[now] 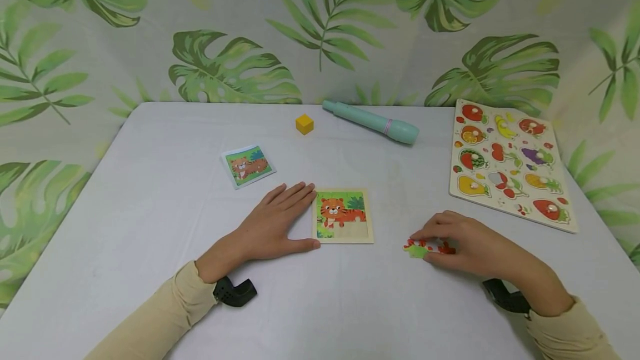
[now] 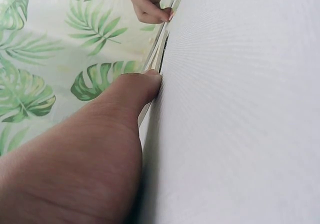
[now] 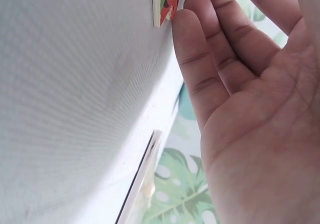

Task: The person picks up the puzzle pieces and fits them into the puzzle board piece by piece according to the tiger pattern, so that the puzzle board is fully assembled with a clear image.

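A square wooden tiger puzzle (image 1: 343, 232) lies flat in the middle of the table, bare wood showing at its lower right. My left hand (image 1: 276, 221) rests along its left side, fingers spread, with fingertips and thumb at the frame's edge. To the right, my right hand (image 1: 457, 238) pinches at green-and-red puzzle pieces (image 1: 417, 251) low over the cloth, between thumb and fingers. The palm partly covers them. In the right wrist view, a piece's pale edge (image 3: 157, 6) shows beside the fingertips.
A tiger picture card (image 1: 248, 166) lies left of the puzzle. Behind stand a yellow cube (image 1: 304, 124) and a mint-green microphone-shaped toy (image 1: 370, 121). A fruit peg board (image 1: 510, 165) lies at the right, near the leaf-patterned curtain (image 1: 350, 21).
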{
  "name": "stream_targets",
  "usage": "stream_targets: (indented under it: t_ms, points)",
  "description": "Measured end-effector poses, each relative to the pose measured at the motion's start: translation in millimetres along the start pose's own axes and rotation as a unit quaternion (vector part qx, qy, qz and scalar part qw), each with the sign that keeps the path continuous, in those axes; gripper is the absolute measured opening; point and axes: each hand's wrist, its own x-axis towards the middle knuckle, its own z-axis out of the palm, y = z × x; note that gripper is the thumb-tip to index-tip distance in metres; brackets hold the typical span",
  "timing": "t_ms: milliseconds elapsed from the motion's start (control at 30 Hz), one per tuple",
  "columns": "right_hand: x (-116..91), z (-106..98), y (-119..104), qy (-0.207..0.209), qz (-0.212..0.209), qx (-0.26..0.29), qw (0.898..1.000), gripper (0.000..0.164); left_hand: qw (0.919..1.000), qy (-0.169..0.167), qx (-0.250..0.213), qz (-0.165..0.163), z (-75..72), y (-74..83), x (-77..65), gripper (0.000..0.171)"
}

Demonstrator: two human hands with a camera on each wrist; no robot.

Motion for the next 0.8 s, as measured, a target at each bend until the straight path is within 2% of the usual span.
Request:
stream_targets:
  t_ms: [800]
  points:
    - [4.2,-1.2,-3.4,0.022,-0.006,0.026,0.999,0.035,1.0000,0.000,-0.007,0.000,-1.7,1.0,-1.0,0.098]
